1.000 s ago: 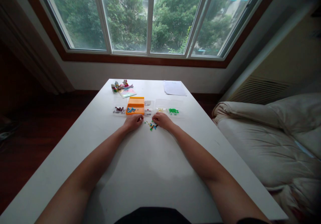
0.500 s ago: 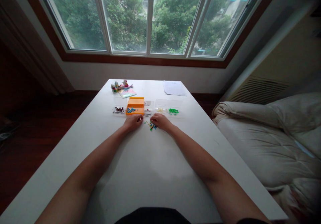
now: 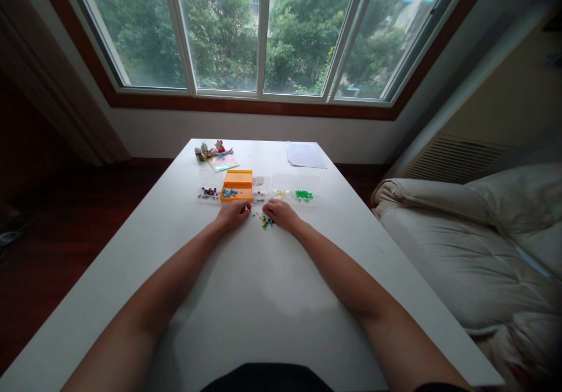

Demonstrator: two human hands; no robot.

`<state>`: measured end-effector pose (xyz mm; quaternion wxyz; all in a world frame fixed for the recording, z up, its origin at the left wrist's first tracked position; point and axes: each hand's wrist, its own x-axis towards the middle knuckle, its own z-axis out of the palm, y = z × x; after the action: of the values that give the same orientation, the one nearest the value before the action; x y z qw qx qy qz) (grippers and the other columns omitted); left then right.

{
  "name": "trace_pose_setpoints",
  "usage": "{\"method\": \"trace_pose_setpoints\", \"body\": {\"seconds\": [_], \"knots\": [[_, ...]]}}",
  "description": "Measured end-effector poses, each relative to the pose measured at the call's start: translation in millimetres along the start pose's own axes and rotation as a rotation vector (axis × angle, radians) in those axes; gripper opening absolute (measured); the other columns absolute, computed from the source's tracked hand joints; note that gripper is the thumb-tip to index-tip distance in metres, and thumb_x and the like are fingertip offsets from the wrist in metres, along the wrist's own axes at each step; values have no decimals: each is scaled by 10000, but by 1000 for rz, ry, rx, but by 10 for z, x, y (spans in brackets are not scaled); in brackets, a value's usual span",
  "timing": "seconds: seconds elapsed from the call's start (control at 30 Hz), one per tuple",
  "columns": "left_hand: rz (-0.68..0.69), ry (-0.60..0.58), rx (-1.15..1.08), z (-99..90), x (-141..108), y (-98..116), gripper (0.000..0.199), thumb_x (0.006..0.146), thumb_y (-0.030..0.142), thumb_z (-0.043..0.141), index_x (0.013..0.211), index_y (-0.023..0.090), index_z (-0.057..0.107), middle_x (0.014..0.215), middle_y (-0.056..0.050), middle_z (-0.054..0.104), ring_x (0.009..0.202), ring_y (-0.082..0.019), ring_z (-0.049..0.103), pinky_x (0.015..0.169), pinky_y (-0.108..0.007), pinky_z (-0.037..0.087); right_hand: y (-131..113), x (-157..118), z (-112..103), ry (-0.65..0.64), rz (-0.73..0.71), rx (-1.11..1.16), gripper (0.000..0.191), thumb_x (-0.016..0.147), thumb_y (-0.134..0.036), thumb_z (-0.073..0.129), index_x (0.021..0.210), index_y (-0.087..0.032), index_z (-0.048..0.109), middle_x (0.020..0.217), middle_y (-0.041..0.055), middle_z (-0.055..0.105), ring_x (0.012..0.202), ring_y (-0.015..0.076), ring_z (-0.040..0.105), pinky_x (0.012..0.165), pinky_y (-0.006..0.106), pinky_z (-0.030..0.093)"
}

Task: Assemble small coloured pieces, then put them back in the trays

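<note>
My left hand [image 3: 233, 214] rests on the white table just in front of an open orange box [image 3: 239, 177], its fingers curled together. My right hand [image 3: 281, 212] is bent with its fingertips pressed together beside a small pile of mixed coloured pieces [image 3: 265, 222]. Anything inside either hand is too small to make out. Blue pieces [image 3: 229, 193] lie in the orange box. Dark brown pieces [image 3: 208, 192] sit in a clear tray on its left. Green pieces [image 3: 304, 194] and pale yellow pieces [image 3: 281, 193] lie in clear trays on the right.
Small colourful figures [image 3: 213, 150] and a pastel card [image 3: 225, 162] are at the table's far left. White paper sheets [image 3: 305, 154] lie at the far right. Beyond the table's far edge is a window wall; a covered bed or sofa [image 3: 456, 251] stands to the right.
</note>
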<state>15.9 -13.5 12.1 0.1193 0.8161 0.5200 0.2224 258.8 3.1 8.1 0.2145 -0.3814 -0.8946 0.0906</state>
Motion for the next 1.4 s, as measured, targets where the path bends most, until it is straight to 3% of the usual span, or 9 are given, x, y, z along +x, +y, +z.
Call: {"method": "trace_pose_setpoints", "body": {"seconds": [0.17,0.27,0.53,0.67,0.77,0.93,1.2,1.3,1.4], "knots": [[16,-15,9,-9,-2,48,201,869,307,534,943,211,694,826,-36,668,744,-179,581,646,-270,390,40,-2,25,71,25,-8,153,946,-178,571,996,-200,714,975,60,649,918,158,588,850,247,418],[48,0,15,-2,-11,129,197,875,282,540,978,221,696,907,-51,670,822,-189,596,717,-284,433,124,4,-33,190,78,-3,164,959,-182,547,998,-198,706,972,68,647,946,176,583,882,269,418],[138,-39,56,30,-34,343,254,896,284,546,1090,243,704,1114,-83,652,1033,-234,592,897,-345,463,730,-129,-361,584,457,-43,234,945,-182,472,1055,-157,676,1027,121,635,949,221,565,911,340,424],[148,-64,51,34,-39,390,246,910,299,537,1061,247,725,1123,-85,663,1039,-239,599,913,-349,461,946,-226,-415,645,585,-102,250,946,-183,470,1072,-120,677,1028,149,642,925,211,539,908,333,403],[171,-66,39,36,-39,401,240,917,302,537,1040,247,736,1089,-85,675,1013,-234,608,901,-343,459,957,-241,-399,653,592,-118,258,941,-178,473,1089,-120,676,1028,153,647,929,217,531,905,340,401],[154,-40,18,37,-34,388,210,884,263,577,1016,249,740,1063,-72,687,964,-221,615,863,-326,461,684,-146,-314,560,366,-116,227,939,-180,488,1031,-166,695,967,113,662,942,230,559,909,349,420],[17,27,11,15,-4,192,204,863,267,557,971,225,724,915,-57,685,845,-203,602,759,-302,450,60,0,-88,75,-52,51,144,916,-183,602,970,-213,732,906,47,678,878,168,592,838,271,428],[12,28,3,10,1,132,205,867,284,547,939,215,726,879,-57,676,816,-195,592,736,-295,437,-70,38,-28,2,-104,53,141,889,-185,644,991,-220,734,919,43,681,895,169,594,836,271,429],[20,38,-6,7,-2,109,201,864,281,544,915,211,726,859,-55,668,800,-191,586,717,-289,425,-163,67,-5,-36,-67,17,136,869,-191,670,982,-222,740,919,43,682,903,178,596,828,276,429]]}}
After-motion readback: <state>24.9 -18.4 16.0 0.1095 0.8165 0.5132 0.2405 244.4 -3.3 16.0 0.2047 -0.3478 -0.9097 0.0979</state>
